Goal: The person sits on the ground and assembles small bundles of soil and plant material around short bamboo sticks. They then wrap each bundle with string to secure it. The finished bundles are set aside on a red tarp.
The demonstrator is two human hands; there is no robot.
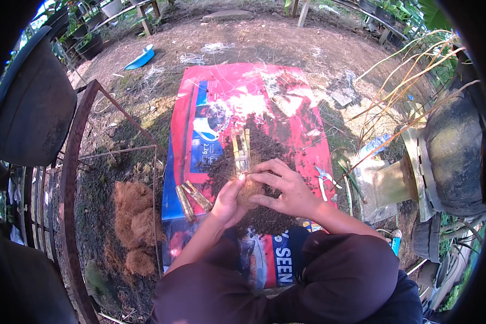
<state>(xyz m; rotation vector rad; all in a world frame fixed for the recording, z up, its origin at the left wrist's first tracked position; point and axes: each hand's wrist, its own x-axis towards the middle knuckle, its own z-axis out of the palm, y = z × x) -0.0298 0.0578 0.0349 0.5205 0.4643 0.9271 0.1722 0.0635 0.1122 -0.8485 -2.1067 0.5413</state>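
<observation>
My left hand [229, 204] grips a wad of brown coconut fibre [250, 193] from the left, with its thumb at the top of the wad. Around the fibre's right side curve the fingers of my right hand [285, 188], touching it. From the wad's far end stick out several short stem cuttings [241, 148], jointed like cane. Two or three more cuttings [192, 198] lie on the sheet left of my hands. Dark loose soil [267, 139] is spread on the red printed sheet [186, 97] beneath and beyond my hands.
Pruning shears [324, 182] lie at the sheet's right edge. Coconut fibre clumps [135, 222] sit on the ground at left, beside a rusty metal frame [71, 194]. A plastic bottle [374, 146] and large pot [453, 150] are at right. Tangled string [216, 47] and a blue scoop-like object [141, 57] lie beyond.
</observation>
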